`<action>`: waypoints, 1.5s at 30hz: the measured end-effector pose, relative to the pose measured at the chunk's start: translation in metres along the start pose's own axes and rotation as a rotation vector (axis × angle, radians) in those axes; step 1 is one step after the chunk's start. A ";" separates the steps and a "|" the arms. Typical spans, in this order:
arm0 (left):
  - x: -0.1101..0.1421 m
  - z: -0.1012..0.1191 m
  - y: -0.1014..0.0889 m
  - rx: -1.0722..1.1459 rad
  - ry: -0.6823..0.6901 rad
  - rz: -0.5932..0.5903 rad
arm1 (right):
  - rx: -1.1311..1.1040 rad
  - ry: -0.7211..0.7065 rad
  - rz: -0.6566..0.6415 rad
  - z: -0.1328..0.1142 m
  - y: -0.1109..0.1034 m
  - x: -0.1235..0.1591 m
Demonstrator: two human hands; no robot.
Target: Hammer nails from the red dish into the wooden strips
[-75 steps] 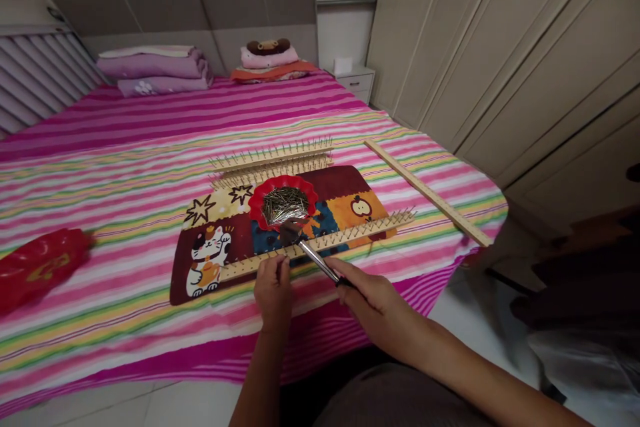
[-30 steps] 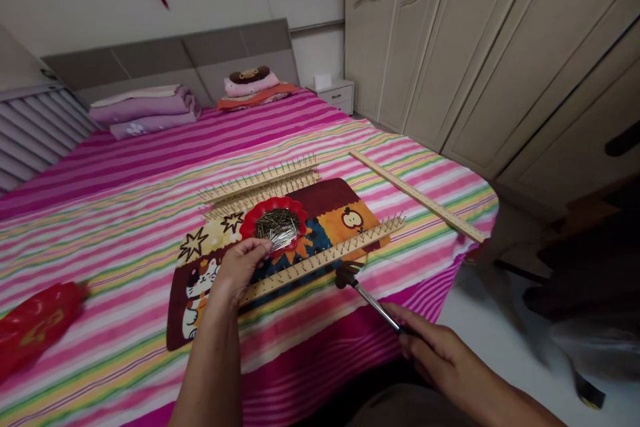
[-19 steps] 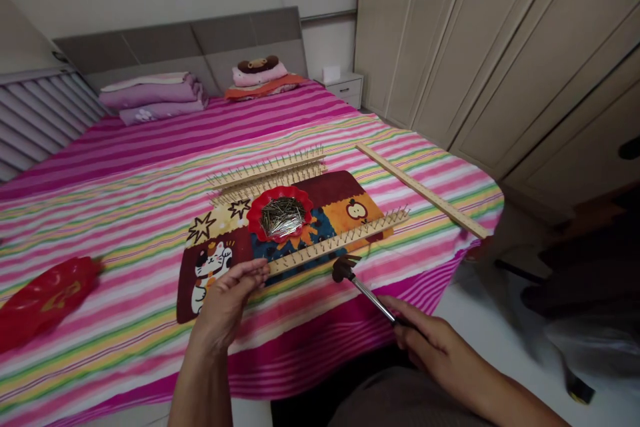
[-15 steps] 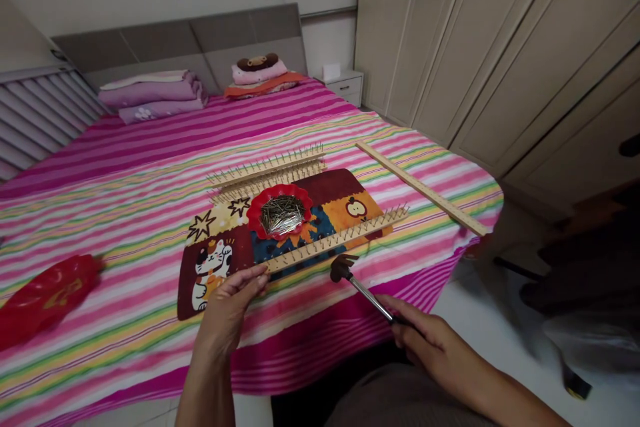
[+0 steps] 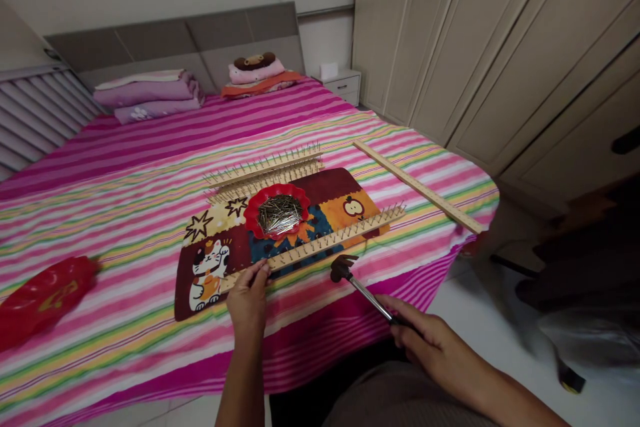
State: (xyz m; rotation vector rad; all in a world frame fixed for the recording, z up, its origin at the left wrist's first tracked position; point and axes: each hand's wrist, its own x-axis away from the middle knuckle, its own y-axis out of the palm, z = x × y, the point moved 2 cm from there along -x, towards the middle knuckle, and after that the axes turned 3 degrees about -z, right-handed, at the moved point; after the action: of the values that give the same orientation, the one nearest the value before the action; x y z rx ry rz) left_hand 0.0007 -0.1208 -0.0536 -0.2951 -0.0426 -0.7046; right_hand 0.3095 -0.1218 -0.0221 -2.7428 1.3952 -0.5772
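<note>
My left hand (image 5: pixel 249 293) is closed, its fingertips pinched at a long light wooden strip (image 5: pixel 305 250) near its left part. Whether a nail is also between those fingers, I cannot tell. Nails stand up in a row from the strip to the right of my fingers. My right hand (image 5: pixel 417 333) grips a claw hammer (image 5: pixel 367 293) by its dark handle; the hammer's head is just in front of the strip. A red scalloped bowl (image 5: pixel 253 223) full of loose nails sits behind the strip, on a patterned mat (image 5: pixel 323 183).
Behind the bowl lie nail-studded wooden strips (image 5: pixel 265 170). A bare wooden strip (image 5: pixel 420 187) lies slantwise at the right. A red tray (image 5: pixel 47 297) is at the left. Striped cloth (image 5: pixel 135 267) covers the bed, with folded bedding (image 5: pixel 150 93) by the headboard.
My left hand has shifted right along the strip, uncovering its left end. My right hand and the hammer have stayed nearly still.
</note>
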 end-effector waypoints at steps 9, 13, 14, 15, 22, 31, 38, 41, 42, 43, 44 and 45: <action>-0.002 0.000 0.006 -0.071 0.081 0.016 | 0.030 -0.006 -0.023 -0.003 0.001 -0.003; -0.003 -0.004 0.008 -0.082 0.097 0.006 | 0.034 -0.028 0.002 -0.003 0.001 -0.005; -0.003 -0.005 0.008 -0.076 0.092 0.004 | 0.034 -0.032 0.006 -0.003 0.001 -0.005; -0.002 -0.006 0.009 -0.063 0.081 0.006 | 0.034 -0.034 0.003 -0.003 0.001 -0.006; 0.003 -0.015 0.015 -0.062 0.093 0.052 | 0.041 -0.134 -0.088 -0.025 0.010 -0.015; 0.004 -0.019 0.017 -0.217 0.325 0.093 | 0.224 -0.365 -0.131 -0.065 0.035 -0.048; 0.005 -0.030 0.019 -0.225 0.421 0.089 | 0.254 -0.440 -0.155 -0.086 0.049 -0.060; 0.006 -0.030 0.019 -0.241 0.430 0.098 | 0.286 -0.430 -0.179 -0.085 0.052 -0.063; 0.006 -0.030 0.019 -0.245 0.429 0.104 | 0.298 -0.415 -0.192 -0.083 0.052 -0.063; 0.006 -0.029 0.018 -0.248 0.426 0.106 | 0.303 -0.401 -0.202 -0.081 0.052 -0.063; 0.006 -0.029 0.019 -0.249 0.423 0.104 | 0.300 -0.393 -0.206 -0.079 0.051 -0.062; 0.006 -0.028 0.019 -0.248 0.419 0.102 | 0.290 -0.389 -0.200 -0.078 0.049 -0.060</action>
State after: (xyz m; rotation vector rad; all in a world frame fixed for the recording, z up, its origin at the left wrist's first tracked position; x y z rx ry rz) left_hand 0.0153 -0.1189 -0.0845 -0.3784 0.4584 -0.6586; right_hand 0.2135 -0.0925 0.0226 -2.5873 0.8852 -0.2079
